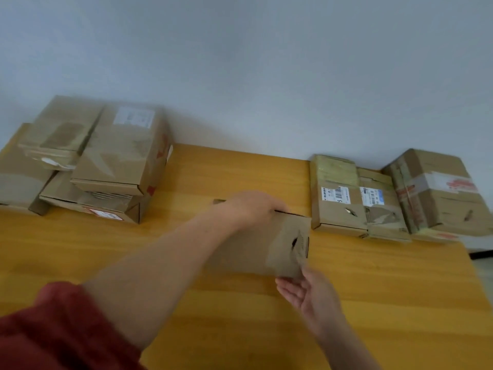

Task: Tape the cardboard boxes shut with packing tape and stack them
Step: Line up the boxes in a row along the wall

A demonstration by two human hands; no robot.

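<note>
Pale grey wall [266, 62] rises behind a yellow wooden tabletop [386, 289] that carries every box in view. At the far left a pile of brown cardboard boxes [112, 161] stands against the wall, several deep and stacked loosely, the upper ones skewed across those beneath. Their lids look closed and glossy strips cross some of them, so this part of the job appears done, though the blur hides whether each seam is sealed. At the far right a row of three brown cardboard boxes [378, 209] with shipping labels sits side by side, touching one another. They lie in a single layer and are not stacked, and their old tape looks torn and wrinkled, so they probably wait their turn. Between the two groups, near the middle of the tabletop, lies the flat brown cardboard box [253, 249] now in hand. The left hand [253, 206], reaching out of a red sleeve [53, 329], has its fingers curled over the box's far edge and grips it. The right hand [309, 297] is spread, palm showing, with its straight fingertips touching the box's near right corner. No roll of packing tape is in view, and no fresh strip can be made out on this box. By my reckoning the work stands roughly midway, with this box to be taped and set on the pile, then the three on the right.
</note>
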